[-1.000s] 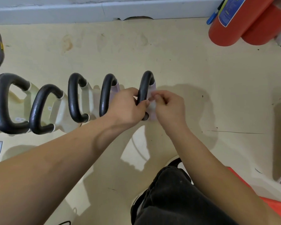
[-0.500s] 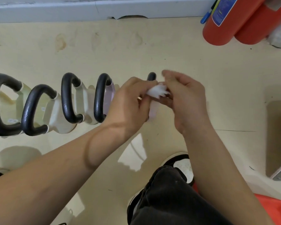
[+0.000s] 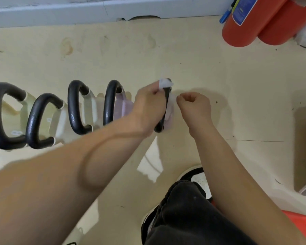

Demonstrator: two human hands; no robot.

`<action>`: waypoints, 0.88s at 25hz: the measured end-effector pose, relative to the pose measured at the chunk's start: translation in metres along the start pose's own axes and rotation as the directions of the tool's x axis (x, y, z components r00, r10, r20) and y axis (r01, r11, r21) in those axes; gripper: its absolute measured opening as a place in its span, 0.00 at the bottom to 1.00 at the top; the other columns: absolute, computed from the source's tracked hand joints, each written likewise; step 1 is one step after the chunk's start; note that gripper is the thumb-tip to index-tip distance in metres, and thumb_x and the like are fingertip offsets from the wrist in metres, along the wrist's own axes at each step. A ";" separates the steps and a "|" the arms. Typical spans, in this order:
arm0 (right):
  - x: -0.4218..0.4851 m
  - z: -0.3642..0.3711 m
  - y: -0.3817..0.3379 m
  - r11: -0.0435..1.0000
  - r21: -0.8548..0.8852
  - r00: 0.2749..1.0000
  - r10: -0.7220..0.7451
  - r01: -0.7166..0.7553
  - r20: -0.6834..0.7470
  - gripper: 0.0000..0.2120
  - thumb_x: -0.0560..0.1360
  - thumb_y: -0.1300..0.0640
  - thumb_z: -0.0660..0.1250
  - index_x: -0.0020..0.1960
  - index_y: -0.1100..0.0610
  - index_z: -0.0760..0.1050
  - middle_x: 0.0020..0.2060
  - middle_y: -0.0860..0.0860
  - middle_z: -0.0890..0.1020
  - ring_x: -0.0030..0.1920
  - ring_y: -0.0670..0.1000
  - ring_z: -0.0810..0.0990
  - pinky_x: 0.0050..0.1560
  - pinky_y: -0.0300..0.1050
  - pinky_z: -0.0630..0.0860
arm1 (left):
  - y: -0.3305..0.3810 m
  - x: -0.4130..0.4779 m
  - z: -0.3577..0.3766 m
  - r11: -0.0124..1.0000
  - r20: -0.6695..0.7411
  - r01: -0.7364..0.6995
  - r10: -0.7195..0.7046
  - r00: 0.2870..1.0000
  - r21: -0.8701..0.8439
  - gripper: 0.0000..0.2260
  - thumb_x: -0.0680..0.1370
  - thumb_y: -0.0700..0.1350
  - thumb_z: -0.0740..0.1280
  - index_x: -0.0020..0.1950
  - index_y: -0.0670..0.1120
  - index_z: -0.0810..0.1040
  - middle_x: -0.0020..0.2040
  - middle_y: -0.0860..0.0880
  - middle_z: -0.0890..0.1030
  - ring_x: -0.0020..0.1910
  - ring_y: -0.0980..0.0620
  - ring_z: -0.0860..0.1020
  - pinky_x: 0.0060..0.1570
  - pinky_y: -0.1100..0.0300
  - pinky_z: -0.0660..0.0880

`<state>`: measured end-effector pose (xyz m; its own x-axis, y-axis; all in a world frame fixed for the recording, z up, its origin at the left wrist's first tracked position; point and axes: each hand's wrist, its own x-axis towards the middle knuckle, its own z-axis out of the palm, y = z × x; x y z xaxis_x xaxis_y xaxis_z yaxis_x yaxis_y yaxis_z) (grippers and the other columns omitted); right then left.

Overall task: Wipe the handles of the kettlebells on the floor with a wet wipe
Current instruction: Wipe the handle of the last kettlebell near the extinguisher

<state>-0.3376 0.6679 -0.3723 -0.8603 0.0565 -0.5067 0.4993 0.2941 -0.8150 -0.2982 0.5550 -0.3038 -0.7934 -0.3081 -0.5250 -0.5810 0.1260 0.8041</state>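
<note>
Down on the floor [image 3: 201,68], the head view shows a row of kettlebells [image 3: 74,106] running from 9 o'clock to the centre, their black handles standing up side by side so each can be reached in turn. The last handle [image 3: 162,122], at the centre, belongs to a pale purple bell and is the one in hand. The left hand [image 3: 148,106] reaches across from 8 o'clock with the forearm stretched long and the wrist turned inward, its fingers closed on the wipe [image 3: 164,84]. It pinches the wipe against the far end of that handle, which I judge is where a stroke along the bar would begin or finish. The right hand [image 3: 195,105] comes in from 5 o'clock and sits just beside the handle at 3 o'clock, apart from it. Its fingers are curled into a loose fist with thumb and forefinger drawn together, and nothing shows between them (perhaps it stands ready to steady the bell). Two red cylinders [image 3: 245,29] lie at 1 o'clock by the wall, and a dark-trousered knee [image 3: 184,218] and a shoe [image 3: 200,179] sit at 6 o'clock.
</note>
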 end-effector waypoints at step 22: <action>-0.023 0.011 0.001 0.858 -0.501 0.990 -0.051 0.110 0.131 0.12 0.74 0.53 0.65 0.39 0.57 0.82 0.31 0.49 0.83 0.35 0.54 0.82 0.31 0.42 0.72 | -0.075 -0.083 -0.027 0.951 0.028 -0.098 0.094 0.995 0.293 0.14 0.84 0.43 0.59 0.39 0.45 0.74 0.30 0.54 0.70 0.30 0.55 0.68 0.33 0.61 0.67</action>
<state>-0.3168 0.6564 -0.3645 -0.8636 -0.0839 -0.4971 0.2820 0.7369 -0.6144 -0.1835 0.5462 -0.3132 -0.8493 -0.2687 -0.4545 -0.5280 0.4260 0.7347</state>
